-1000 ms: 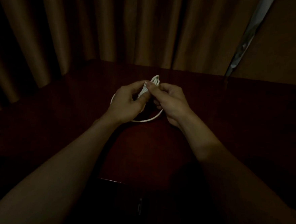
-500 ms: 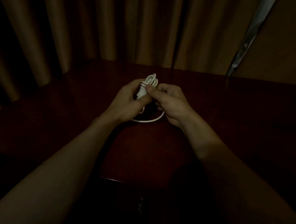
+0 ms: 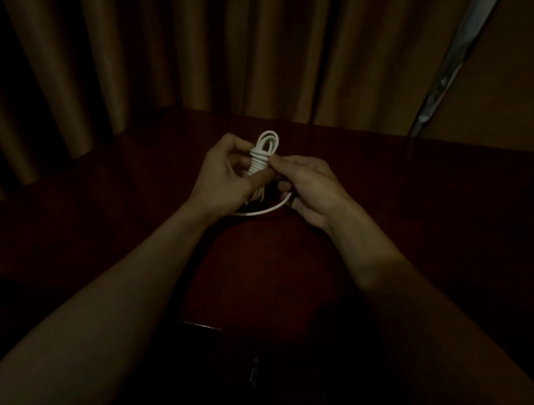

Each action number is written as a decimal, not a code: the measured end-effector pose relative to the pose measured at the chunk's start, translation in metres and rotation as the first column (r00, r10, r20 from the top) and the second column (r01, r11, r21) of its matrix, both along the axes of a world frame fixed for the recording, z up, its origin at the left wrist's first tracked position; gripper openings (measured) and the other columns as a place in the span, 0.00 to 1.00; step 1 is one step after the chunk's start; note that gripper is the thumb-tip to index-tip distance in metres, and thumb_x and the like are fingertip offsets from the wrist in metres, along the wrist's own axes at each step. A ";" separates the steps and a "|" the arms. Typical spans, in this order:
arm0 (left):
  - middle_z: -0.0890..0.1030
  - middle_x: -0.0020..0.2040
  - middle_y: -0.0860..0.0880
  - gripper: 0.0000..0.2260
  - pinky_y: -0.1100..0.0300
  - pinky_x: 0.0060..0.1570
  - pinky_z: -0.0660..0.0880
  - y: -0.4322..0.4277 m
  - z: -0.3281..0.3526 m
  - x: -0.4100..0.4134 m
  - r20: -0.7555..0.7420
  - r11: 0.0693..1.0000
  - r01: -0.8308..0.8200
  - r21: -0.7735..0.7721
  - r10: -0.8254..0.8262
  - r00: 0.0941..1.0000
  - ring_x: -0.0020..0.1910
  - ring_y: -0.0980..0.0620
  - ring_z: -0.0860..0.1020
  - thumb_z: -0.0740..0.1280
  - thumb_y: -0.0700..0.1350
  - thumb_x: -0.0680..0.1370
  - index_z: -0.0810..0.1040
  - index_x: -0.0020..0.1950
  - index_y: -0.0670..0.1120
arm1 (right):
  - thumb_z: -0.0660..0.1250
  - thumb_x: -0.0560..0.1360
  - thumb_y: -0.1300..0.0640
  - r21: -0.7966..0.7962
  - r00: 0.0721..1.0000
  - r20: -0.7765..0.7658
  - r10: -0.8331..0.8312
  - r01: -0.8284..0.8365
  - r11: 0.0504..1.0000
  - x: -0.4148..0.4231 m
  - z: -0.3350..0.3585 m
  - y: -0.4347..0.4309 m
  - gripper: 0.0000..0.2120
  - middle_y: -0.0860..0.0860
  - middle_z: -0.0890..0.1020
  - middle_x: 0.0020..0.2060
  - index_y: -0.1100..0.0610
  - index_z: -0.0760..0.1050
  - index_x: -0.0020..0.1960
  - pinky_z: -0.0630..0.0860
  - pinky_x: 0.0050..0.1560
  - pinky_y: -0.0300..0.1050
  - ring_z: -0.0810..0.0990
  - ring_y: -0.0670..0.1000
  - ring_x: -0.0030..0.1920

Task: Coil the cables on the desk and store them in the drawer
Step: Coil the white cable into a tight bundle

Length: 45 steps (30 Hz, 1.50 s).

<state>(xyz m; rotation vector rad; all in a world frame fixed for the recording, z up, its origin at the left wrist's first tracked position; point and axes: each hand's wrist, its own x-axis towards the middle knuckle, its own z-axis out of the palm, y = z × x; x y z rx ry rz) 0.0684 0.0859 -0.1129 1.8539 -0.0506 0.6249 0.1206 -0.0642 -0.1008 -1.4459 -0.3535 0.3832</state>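
Observation:
A white cable is bundled into a small upright coil with several turns wound round its middle and loops sticking out on top. My left hand grips the bundle from the left, thumb across its lower part. My right hand pinches the cable at the bundle's right side. A loose white tail of the cable curves below both hands onto the dark red desk. The scene is very dim.
Brown curtains hang behind the desk along the back and left. A pale strip runs down at the upper right. The front of the desk, with a small dark handle, lies below my arms.
The bundle has risen a little and shows more wound turns; the loose loop on the desk has shrunk. Both hands stayed close together on the cable.

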 end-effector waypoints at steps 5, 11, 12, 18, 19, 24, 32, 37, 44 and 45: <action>0.83 0.45 0.48 0.19 0.63 0.36 0.81 -0.001 -0.001 0.000 0.049 0.998 -0.016 0.059 0.013 0.999 0.38 0.60 0.83 0.77 0.35 0.74 0.70 0.57 0.40 | 0.71 0.80 0.50 -0.010 0.999 0.035 0.036 -0.036 0.999 -0.008 -0.001 0.008 0.12 0.50 0.85 0.43 0.59 0.82 0.54 0.80 0.40 0.40 0.82 0.45 0.41; 0.83 0.52 0.50 0.14 0.64 0.47 0.79 0.000 0.002 0.002 -0.100 0.992 0.118 0.052 -0.113 0.989 0.47 0.62 0.83 0.72 0.41 0.80 0.76 0.65 0.43 | 0.68 0.82 0.57 0.023 0.992 0.115 0.058 -0.061 0.998 -0.005 0.001 0.007 0.13 0.46 0.72 0.28 0.69 0.77 0.54 0.61 0.22 0.34 0.66 0.40 0.24; 0.84 0.52 0.49 0.12 0.61 0.49 0.80 0.001 0.002 0.003 -0.122 0.988 0.151 0.033 -0.146 0.982 0.49 0.59 0.84 0.71 0.42 0.81 0.78 0.63 0.43 | 0.68 0.82 0.56 0.012 0.990 0.123 0.062 -0.064 0.998 -0.003 0.001 0.004 0.18 0.47 0.70 0.29 0.73 0.75 0.58 0.60 0.22 0.34 0.64 0.41 0.25; 0.86 0.52 0.48 0.11 0.63 0.50 0.79 0.001 0.001 0.004 -0.094 0.973 0.214 -0.085 -0.222 0.971 0.52 0.55 0.85 0.67 0.36 0.83 0.80 0.65 0.39 | 0.68 0.82 0.54 -0.022 0.989 0.146 0.005 -0.002 1.000 -0.001 0.001 0.000 0.20 0.51 0.74 0.35 0.70 0.77 0.64 0.61 0.22 0.34 0.66 0.41 0.25; 0.86 0.53 0.48 0.12 0.62 0.49 0.80 0.002 0.001 0.004 -0.074 0.976 0.200 -0.090 -0.207 0.976 0.53 0.54 0.85 0.68 0.35 0.82 0.80 0.66 0.39 | 0.69 0.82 0.53 -0.032 0.989 0.148 -0.032 0.037 0.999 -0.001 0.002 0.002 0.20 0.51 0.77 0.37 0.68 0.77 0.64 0.63 0.22 0.34 0.69 0.40 0.25; 0.85 0.55 0.48 0.15 0.56 0.47 0.83 0.000 0.001 0.003 0.026 0.989 0.124 -0.075 -0.122 0.992 0.52 0.51 0.86 0.75 0.36 0.77 0.80 0.63 0.44 | 0.74 0.77 0.47 -0.067 0.985 0.147 -0.095 0.105 0.992 -0.003 0.000 0.003 0.17 0.50 0.86 0.42 0.61 0.81 0.53 0.73 0.30 0.36 0.83 0.44 0.36; 0.82 0.55 0.48 0.17 0.58 0.46 0.82 -0.003 -0.001 0.003 -0.105 0.991 0.133 0.019 -0.131 0.986 0.49 0.54 0.84 0.73 0.37 0.78 0.74 0.65 0.45 | 0.74 0.78 0.58 -0.021 0.973 0.226 -0.037 0.043 0.999 -0.006 -0.005 0.009 0.08 0.57 0.88 0.47 0.60 0.82 0.55 0.84 0.48 0.45 0.88 0.53 0.47; 0.85 0.48 0.46 0.10 0.55 0.45 0.82 -0.002 0.001 0.002 -0.140 0.961 0.273 0.035 -0.266 0.954 0.44 0.49 0.86 0.67 0.35 0.82 0.79 0.61 0.45 | 0.72 0.79 0.57 -0.031 0.975 0.223 -0.018 0.025 0.999 -0.002 -0.007 0.005 0.10 0.58 0.87 0.48 0.63 0.82 0.56 0.83 0.41 0.46 0.87 0.53 0.46; 0.85 0.48 0.50 0.11 0.60 0.41 0.80 0.000 -0.005 0.004 -0.035 0.978 0.163 0.132 -0.160 0.986 0.45 0.54 0.85 0.68 0.39 0.82 0.79 0.65 0.44 | 0.71 0.80 0.49 -0.062 0.988 0.151 -0.016 0.026 0.998 -0.001 -0.001 0.007 0.13 0.48 0.84 0.36 0.61 0.80 0.52 0.74 0.33 0.38 0.80 0.42 0.31; 0.85 0.47 0.50 0.10 0.57 0.42 0.80 0.000 -0.005 0.004 -0.034 0.977 0.159 0.145 -0.156 0.987 0.45 0.52 0.85 0.69 0.39 0.82 0.80 0.63 0.45 | 0.71 0.80 0.49 -0.080 0.988 0.155 -0.027 0.040 0.996 -0.001 -0.001 0.007 0.15 0.47 0.83 0.33 0.62 0.79 0.50 0.73 0.31 0.37 0.79 0.42 0.29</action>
